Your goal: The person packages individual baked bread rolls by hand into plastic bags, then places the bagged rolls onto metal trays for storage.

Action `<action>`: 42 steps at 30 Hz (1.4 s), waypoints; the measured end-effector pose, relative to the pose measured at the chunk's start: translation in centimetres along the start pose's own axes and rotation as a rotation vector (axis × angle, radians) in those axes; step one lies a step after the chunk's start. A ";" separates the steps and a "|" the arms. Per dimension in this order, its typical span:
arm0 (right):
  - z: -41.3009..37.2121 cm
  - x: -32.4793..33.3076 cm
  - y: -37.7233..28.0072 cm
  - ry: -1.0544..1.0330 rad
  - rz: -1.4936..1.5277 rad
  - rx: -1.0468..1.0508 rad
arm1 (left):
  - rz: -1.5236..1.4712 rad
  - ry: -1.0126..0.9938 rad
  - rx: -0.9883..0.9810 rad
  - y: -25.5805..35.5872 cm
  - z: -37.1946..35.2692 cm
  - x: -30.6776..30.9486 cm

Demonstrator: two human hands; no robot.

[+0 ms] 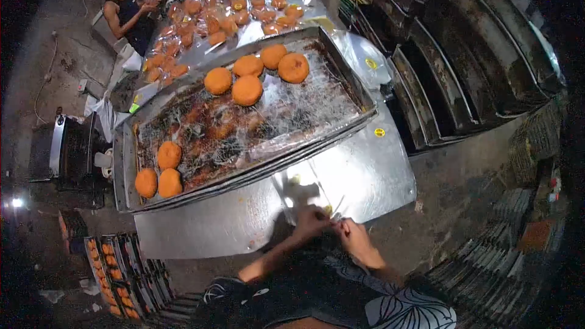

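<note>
My left hand [312, 222] and my right hand [354, 235] are close together over the front edge of the metal table [201, 231]. The fingers of both are closed around something small and partly clear, too unclear to name. Beyond them lies a stack of metal trays [274, 161]. On the top tray, several round orange-brown buns sit toward the far side, one of them a bun [247, 90] nearest the middle. Three more, including a bun [169, 155], lie at the tray's left end.
Many wrapped buns [228, 24] cover the table's far part. A person [129, 12] stands at the far left. Stacked trays [439, 79] rise at the right, and a rack with buns [113, 274] stands at the lower left. A yellow sticker [379, 132] is on the table.
</note>
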State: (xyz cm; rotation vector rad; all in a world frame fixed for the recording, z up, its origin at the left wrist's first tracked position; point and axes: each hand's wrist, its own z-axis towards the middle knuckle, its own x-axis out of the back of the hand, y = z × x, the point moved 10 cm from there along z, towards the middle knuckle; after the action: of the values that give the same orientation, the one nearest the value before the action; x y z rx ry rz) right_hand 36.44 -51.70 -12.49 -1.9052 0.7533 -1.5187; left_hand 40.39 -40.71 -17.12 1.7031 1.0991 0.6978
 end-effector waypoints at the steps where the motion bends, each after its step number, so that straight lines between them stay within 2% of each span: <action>1: -0.3 0.5 -0.5 0.113 0.120 -0.028 | 0.067 -0.014 -0.234 1.5 -0.4 -0.3; 2: -0.5 0.8 -1.3 0.218 0.235 -0.055 | 0.126 -0.022 -0.465 4.4 -1.4 -0.6; 3: -0.6 0.5 -1.2 0.236 0.240 -0.145 | 0.135 -0.056 -0.391 4.3 -1.4 -0.6; 4: -0.1 0.9 -1.7 0.237 0.223 -0.139 | 0.147 -0.089 -0.317 5.5 -1.8 -0.6; 6: 0.0 -5.3 -0.4 -0.376 0.778 -0.660 | 0.330 0.155 -0.745 10.9 -4.0 1.7; 7: 1.7 -4.8 -1.9 -0.331 1.120 -0.670 | 0.262 0.217 -0.646 9.5 -3.7 2.5; 8: 4.3 -3.0 -4.1 -0.184 1.365 -0.610 | 0.366 0.259 -0.878 13.0 -6.1 2.2; 9: 6.8 -1.1 -6.3 -0.055 1.615 -0.523 | 0.367 0.265 -0.830 14.1 -6.3 2.9; 10: 9.8 1.0 -9.5 -0.005 1.643 -0.176 | 0.366 0.274 -0.781 14.9 -6.1 3.7; 11: 11.7 3.2 -12.8 0.040 1.690 0.174 | 0.058 0.477 -0.831 14.8 -5.7 7.0; 12: 12.1 3.7 -17.8 -0.096 1.925 0.252 | -0.367 0.427 -0.716 13.4 -3.6 9.9; 13: 12.1 1.2 -20.5 -0.369 2.120 0.164 | -0.823 0.427 -0.626 11.7 -1.8 12.5; 14: 12.5 -3.2 -21.2 -0.619 1.992 0.082 | -0.973 0.317 -0.494 12.1 -1.8 14.7; 15: 12.8 -6.2 -22.0 -0.682 1.683 0.033 | -1.125 0.223 -0.349 12.3 -2.0 16.8; 16: 13.1 -8.8 -22.5 -0.733 1.376 -0.006 | -0.899 0.303 -0.353 14.2 -4.4 19.4; 17: 15.7 -6.6 -24.8 -0.633 0.712 0.351 | -0.381 0.701 -0.532 12.8 -6.2 24.4; 18: 19.4 -4.3 -27.6 -0.479 0.037 0.658 | -0.693 0.668 -0.602 11.7 -6.8 26.2; 19: 25.3 -2.2 -27.6 -0.261 0.102 0.485 | -1.005 0.635 -0.680 10.7 -7.4 27.8; 20: 33.5 0.0 -25.5 0.218 -0.079 0.524 | -0.997 0.650 -0.680 11.5 -8.7 28.4; 22: 40.5 3.0 -25.7 0.626 -0.596 0.565 | -1.137 0.860 -0.609 9.9 -11.1 30.2; 24: 46.3 0.8 -19.4 0.442 -0.643 0.402 | -1.109 0.879 -0.663 9.3 -12.4 32.0; 27: 39.3 -0.4 -21.1 0.411 -0.776 0.365 | -1.249 0.934 -0.722 8.0 -15.1 33.9; 29: 33.9 -2.3 -20.9 0.164 -0.711 0.442 | -1.341 0.919 -0.782 7.8 -15.5 35.6; 30: 32.5 -2.1 -21.4 0.144 -0.712 0.445 | -1.439 0.893 -0.841 7.8 -15.7 35.9; 32: 29.4 0.5 -21.2 0.195 -0.089 0.392 | -1.485 0.944 -0.859 8.3 -16.1 36.6; 34: 18.4 0.5 -28.3 0.466 -0.132 0.776 | -1.536 0.941 -0.889 8.4 -14.7 36.4; 36: 11.2 -1.6 -32.0 0.435 -0.079 1.126 | -1.310 0.775 -1.011 10.1 -12.2 35.1; 37: 9.5 -1.4 -33.5 0.420 -0.111 1.184 | -1.285 0.806 -0.853 11.2 -11.3 32.9; 38: 8.1 -1.0 -34.4 0.399 -0.138 1.247 | -1.283 0.782 -0.845 10.9 -11.0 32.7; 40: 7.2 0.6 -33.9 0.431 -0.074 1.219 | -1.466 0.490 -0.640 9.8 -8.5 31.4; 41: 6.4 1.7 -33.1 0.481 -0.026 1.201 | -1.467 0.412 -0.573 11.1 -9.1 30.3; 42: 5.6 2.8 -32.2 0.518 0.028 1.186 | -1.475 0.419 -0.598 12.3 -10.0 29.9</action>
State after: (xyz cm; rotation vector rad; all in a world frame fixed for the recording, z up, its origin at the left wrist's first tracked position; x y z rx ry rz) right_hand 44.79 -31.57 12.09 -0.6297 -0.0231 -1.8315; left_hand 49.37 -11.30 -2.96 -0.0047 1.7920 0.3000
